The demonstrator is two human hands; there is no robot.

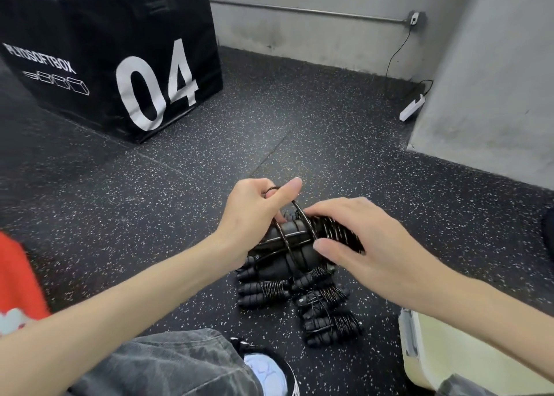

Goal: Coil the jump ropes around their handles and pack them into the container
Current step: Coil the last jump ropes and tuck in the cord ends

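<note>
A black jump rope (295,241) with thick handles sits between both hands above the floor. My left hand (254,212) grips the handles' left end and pinches a loop of thin black cord between thumb and forefinger. My right hand (353,239) curls over the wound coils on the right part of the handles. Below them, several coiled jump ropes (302,299) lie in a pile on the floor. A pale cream container (428,350) shows at the bottom right, its inside mostly out of view.
A large black soft box marked 04 (120,53) stands at the back left. A grey wall corner (485,80) juts in at the right, with a white power strip (413,107) and cable at its foot. My knee and shoe (266,371) are below.
</note>
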